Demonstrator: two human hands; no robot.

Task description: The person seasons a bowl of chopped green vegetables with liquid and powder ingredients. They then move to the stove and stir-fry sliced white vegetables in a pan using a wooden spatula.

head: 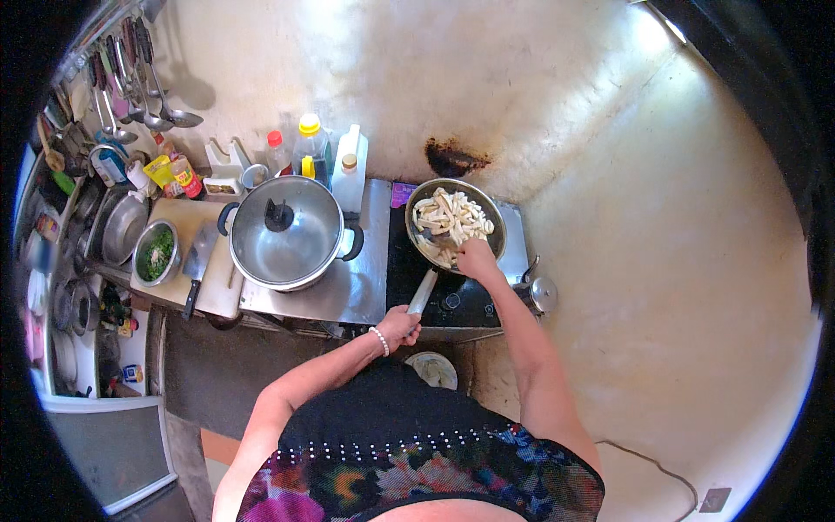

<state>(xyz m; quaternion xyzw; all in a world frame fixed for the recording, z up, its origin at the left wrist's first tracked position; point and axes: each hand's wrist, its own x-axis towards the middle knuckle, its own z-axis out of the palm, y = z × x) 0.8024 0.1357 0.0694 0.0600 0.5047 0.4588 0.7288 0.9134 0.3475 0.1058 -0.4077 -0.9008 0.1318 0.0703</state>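
Note:
A frying pan (500, 222) full of pale cut strips of food (450, 212) sits on a black cooktop (408, 284). Wearing a beaded bracelet, my left hand (399, 326) is closed around the pan handle (424, 292). Over the near right part of the pan is my right hand (477, 259), its fingers curled at the food. Whether it grips a utensil or some food cannot be told, since the fingertips are hidden. Left of the cooktop stands a large lidded steel pot (287, 241) with black side handles.
A cutting board (218, 280) bears a cleaver (201, 251) and a steel bowl of chopped greens (156, 256). Bottles (313, 147) stand behind the pot, near a white jug (350, 173). A metal kettle (543, 295) is beside the cooktop's right edge. Ladles (156, 117) hang at upper left.

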